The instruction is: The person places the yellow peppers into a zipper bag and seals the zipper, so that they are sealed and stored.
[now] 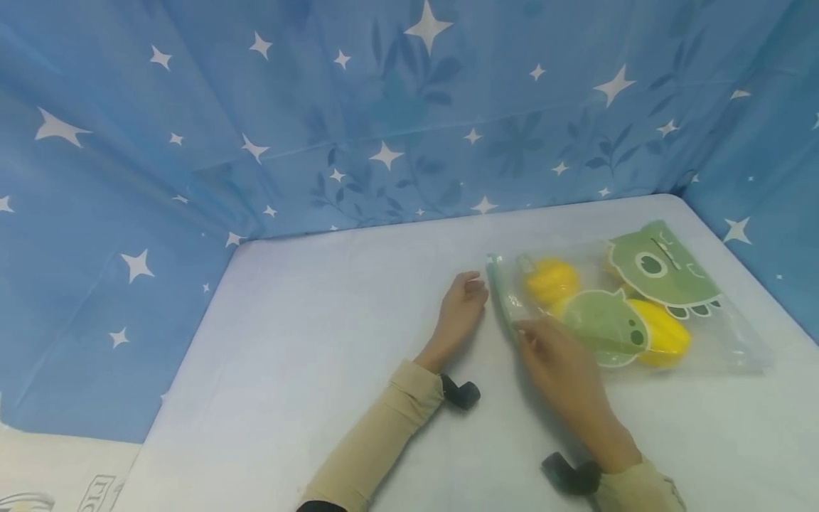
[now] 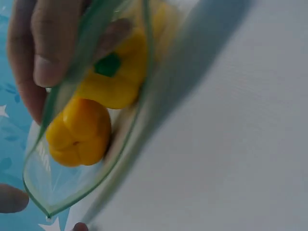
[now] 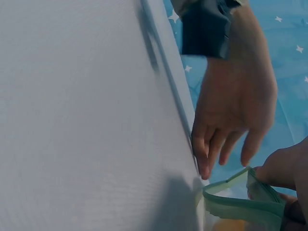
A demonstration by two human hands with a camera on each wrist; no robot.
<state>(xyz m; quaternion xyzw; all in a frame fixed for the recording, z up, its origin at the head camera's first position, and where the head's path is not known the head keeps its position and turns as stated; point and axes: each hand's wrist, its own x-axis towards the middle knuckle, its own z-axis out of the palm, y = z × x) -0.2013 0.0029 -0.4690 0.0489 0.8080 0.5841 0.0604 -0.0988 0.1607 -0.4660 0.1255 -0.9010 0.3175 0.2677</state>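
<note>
A clear zip bag [image 1: 723, 341] with a green zip edge and green cartoon prints lies at the right of the table. Yellow bell peppers [image 1: 553, 283] show through its plastic; in the left wrist view one pepper [image 2: 79, 132] faces the parted mouth. My right hand [image 1: 563, 377] pinches the zip edge near its close end, with fingers [image 2: 50, 53] on one side of the mouth. Close beside the far corner of the mouth is my left hand [image 1: 461, 306], fingers loosely bent and nothing held. From the right wrist, that left hand's fingertips point down toward the mouth's green rim [image 3: 240, 202].
The bag lies on a white table [image 1: 307, 320] with rounded corners. Blue curtains [image 1: 288, 107] with white stars hang along its back and sides. At the lower left is a pale printed surface [image 1: 57, 469]. Black wrist mounts [image 1: 461, 393] stick out from both sleeves.
</note>
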